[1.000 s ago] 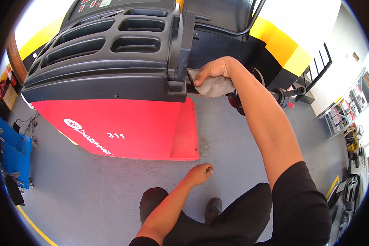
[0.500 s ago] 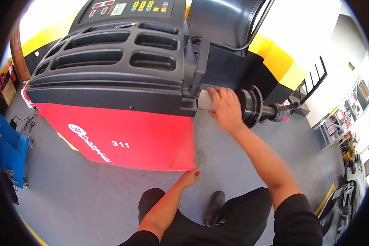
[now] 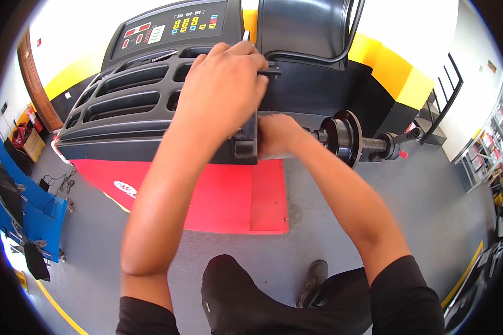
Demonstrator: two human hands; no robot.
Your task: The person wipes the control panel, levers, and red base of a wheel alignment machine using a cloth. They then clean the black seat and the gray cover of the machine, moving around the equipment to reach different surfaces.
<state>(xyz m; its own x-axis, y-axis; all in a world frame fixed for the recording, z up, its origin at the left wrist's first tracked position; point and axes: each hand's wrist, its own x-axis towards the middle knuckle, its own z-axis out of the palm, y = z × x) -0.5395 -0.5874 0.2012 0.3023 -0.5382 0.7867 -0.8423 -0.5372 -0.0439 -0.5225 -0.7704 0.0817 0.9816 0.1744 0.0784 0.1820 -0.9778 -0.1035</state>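
I stand at a wheel balancer with a red cabinet (image 3: 223,201) and a black compartmented top (image 3: 117,128). My left hand (image 3: 226,81) is raised over the top's right end. Its fingers curl round a black arm (image 3: 271,71), whose end shows beside them. My right hand (image 3: 279,135) is lower, closed against the cabinet's right side at the base of the shaft (image 3: 374,145). What its fingers hold is hidden; a pale edge shows beneath it. Right of that hand, a dark round flange (image 3: 349,139) sits on the shaft, with a handled nut (image 3: 394,145) farther out.
A control panel (image 3: 170,28) with coloured keys rises at the back. Behind the shaft is a black curved wheel hood (image 3: 304,28) with a tubular frame. Blue equipment (image 3: 42,212) stands at left, shelving (image 3: 480,145) at right. Cables (image 3: 58,181) lie on the floor.
My left hand has risen from beside the cabinet's lower corner to the black arm on top. My right hand has shifted left along the shaft, off the greyish sleeve-like piece's outer end, toward the cabinet.
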